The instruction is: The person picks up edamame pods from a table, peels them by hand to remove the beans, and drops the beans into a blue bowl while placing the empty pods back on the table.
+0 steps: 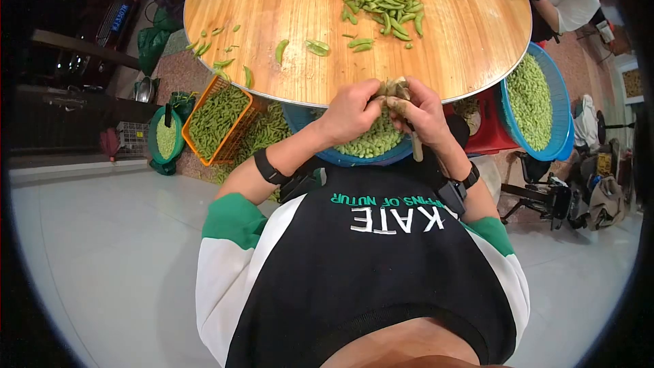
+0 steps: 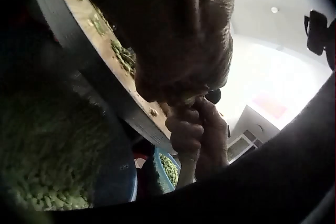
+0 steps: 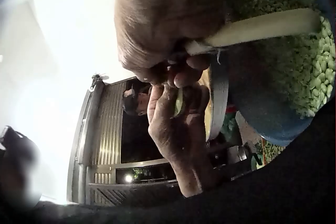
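Observation:
Both hands meet over a blue basin (image 1: 368, 161) of shelled green beans (image 1: 371, 140) at the table edge. The left hand (image 1: 351, 112) pinches a green pod (image 3: 179, 102), seen in the right wrist view. The right hand (image 1: 424, 114) curls round a tool with a pale handle (image 1: 417, 147), which points down toward the body. Its working end is hidden by the fingers. In the left wrist view the right hand (image 2: 186, 129) touches the fingers of the left hand (image 2: 184, 50). Dark stains or coverings show on the fingertips.
A pile of pods (image 1: 388, 8) and scattered pods lie on the round wooden table (image 1: 272, 0). An orange crate (image 1: 197, 112) of pods stands left, a blue basket (image 1: 557, 88) of beans right, beside a red stool (image 1: 492, 123). Two people sit across the table.

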Demonstrator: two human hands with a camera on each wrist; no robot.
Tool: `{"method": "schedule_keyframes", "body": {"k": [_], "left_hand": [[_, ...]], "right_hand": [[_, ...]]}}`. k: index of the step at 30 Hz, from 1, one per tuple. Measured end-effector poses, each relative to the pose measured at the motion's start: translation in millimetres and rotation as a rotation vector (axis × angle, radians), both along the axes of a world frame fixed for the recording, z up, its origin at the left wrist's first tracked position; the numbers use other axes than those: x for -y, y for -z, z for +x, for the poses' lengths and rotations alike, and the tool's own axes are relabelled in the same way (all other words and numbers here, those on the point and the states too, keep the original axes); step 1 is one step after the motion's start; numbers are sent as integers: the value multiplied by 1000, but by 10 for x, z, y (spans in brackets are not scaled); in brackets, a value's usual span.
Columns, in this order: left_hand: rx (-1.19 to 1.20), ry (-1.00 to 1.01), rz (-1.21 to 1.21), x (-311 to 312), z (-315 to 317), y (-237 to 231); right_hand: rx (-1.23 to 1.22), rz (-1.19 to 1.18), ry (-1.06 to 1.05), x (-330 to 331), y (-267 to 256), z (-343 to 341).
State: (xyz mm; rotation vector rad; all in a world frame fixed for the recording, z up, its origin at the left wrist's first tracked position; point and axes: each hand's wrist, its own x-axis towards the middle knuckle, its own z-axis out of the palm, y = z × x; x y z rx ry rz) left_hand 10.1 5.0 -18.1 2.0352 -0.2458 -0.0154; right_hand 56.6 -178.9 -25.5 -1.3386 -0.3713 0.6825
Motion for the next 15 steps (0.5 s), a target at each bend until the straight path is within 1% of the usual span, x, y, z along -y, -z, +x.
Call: {"method": "schedule_keyframes", "body": {"k": [1,3,4,5,6,7,8,10,11,12,13,14,15], "left_hand": [[83,-46,110,16,12,-13],[117,-50,105,47,48,5],[148,-56,95,59,52,13],[149,-55,96,58,56,9],[97,-33,52,53,65,-25],[45,-11,7,46,73,-45],[46,-8,6,16,94,-33],[-241,211,-385,-95,145,-55],[-513,250,-409,-172,149,-127],[-516,249,-408,-200,153,-93],[-575,292,-450,-229,162,-36],[-632,337,-491,-249,169,-6],[-633,334,-489,-251,154,-22]], "right_hand": [[2,2,1,-28,6,-9],[171,-51,97,-78,43,-45],[170,-51,99,-59,42,-52],[98,-50,110,-32,33,-46],[28,-48,120,-16,16,-35],[30,-48,121,-3,-11,-37],[41,-28,87,22,-41,-51],[49,-11,58,69,-46,-73],[179,-36,9,79,-17,-84],[308,-60,-42,82,29,-96],[498,-126,-47,75,129,-58],[499,-123,-48,100,158,-33],[490,-109,-78,106,115,-23]]}}
